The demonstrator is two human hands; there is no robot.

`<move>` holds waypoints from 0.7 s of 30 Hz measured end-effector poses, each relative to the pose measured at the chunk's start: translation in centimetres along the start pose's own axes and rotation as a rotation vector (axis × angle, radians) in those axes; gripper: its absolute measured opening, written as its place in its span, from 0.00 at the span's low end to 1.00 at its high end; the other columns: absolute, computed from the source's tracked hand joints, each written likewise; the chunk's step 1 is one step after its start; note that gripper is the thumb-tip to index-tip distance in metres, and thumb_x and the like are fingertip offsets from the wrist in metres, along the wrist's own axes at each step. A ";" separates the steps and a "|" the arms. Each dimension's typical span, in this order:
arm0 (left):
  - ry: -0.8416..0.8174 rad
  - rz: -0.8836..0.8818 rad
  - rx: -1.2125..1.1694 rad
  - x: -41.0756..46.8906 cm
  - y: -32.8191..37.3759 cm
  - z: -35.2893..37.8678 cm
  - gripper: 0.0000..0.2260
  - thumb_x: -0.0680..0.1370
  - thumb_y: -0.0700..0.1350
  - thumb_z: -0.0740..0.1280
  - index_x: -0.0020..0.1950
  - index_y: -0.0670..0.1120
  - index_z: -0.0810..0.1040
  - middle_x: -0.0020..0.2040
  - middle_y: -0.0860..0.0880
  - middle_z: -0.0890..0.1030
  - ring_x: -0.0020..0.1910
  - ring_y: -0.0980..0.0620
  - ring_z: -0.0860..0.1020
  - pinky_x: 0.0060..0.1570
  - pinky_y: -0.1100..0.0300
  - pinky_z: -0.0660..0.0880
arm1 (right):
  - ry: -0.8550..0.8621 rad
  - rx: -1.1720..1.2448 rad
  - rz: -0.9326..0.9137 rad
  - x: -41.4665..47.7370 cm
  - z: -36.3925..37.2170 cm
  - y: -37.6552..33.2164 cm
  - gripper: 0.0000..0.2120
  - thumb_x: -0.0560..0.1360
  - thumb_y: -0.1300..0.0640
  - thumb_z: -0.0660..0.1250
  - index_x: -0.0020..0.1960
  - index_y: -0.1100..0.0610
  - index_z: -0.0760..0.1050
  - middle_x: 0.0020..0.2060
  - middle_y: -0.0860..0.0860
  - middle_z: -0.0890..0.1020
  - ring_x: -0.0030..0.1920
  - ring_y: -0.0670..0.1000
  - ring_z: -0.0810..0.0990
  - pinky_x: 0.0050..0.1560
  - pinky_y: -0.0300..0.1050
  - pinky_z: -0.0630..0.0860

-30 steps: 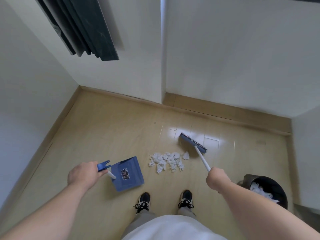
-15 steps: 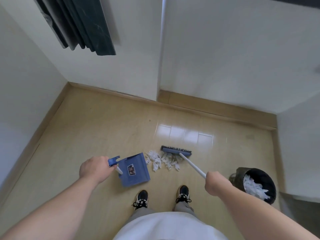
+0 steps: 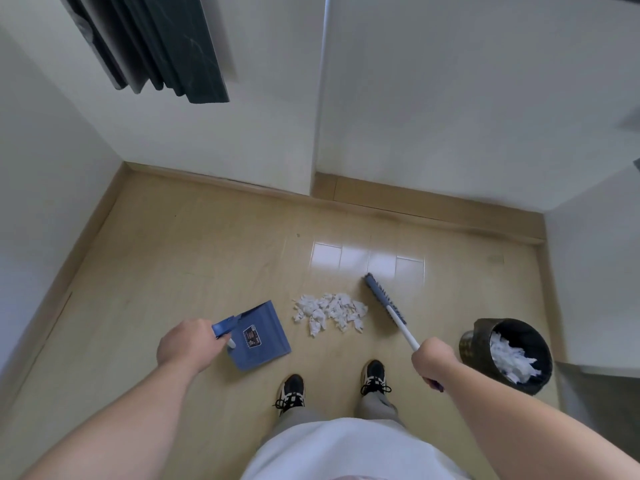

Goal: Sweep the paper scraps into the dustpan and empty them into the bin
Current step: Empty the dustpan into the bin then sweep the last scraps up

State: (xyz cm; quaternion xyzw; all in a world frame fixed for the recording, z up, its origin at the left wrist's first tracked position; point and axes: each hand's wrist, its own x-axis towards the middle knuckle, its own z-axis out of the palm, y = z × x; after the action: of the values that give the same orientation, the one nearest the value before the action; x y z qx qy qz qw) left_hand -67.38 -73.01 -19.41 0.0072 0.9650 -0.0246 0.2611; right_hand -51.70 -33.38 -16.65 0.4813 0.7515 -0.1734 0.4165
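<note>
Left hand (image 3: 187, 346) is closing its fingers round the handle of the blue dustpan (image 3: 259, 336), which is sitting on the wooden floor (image 3: 173, 258) just left of the paper scraps (image 3: 330, 311). Right hand (image 3: 433, 358) is gripping the white handle of the broom (image 3: 384, 303), whose blue head is lying just right of the pile, which is resting on the floor between dustpan and broom. Black bin (image 3: 507, 355), already holding white paper, is standing at far right, beside the right forearm.

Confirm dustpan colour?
Blue, with a small dark label; the dustpan shows clearly in the head view.
</note>
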 end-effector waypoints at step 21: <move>-0.049 0.120 -0.027 4.2 -0.1 1.5 0.18 0.78 0.63 0.64 0.39 0.49 0.76 0.35 0.50 0.77 0.36 0.46 0.78 0.31 0.61 0.69 | -0.172 0.508 0.144 -0.7 8.0 -6.0 0.08 0.77 0.67 0.59 0.50 0.69 0.76 0.32 0.58 0.75 0.20 0.50 0.67 0.26 0.39 0.62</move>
State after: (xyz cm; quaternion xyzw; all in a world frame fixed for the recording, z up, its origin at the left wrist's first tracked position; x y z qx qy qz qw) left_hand -70.22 -73.22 -22.80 0.0609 0.9563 0.0040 0.2860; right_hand -53.15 -41.94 -21.63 0.6059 0.6098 -0.3667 0.3558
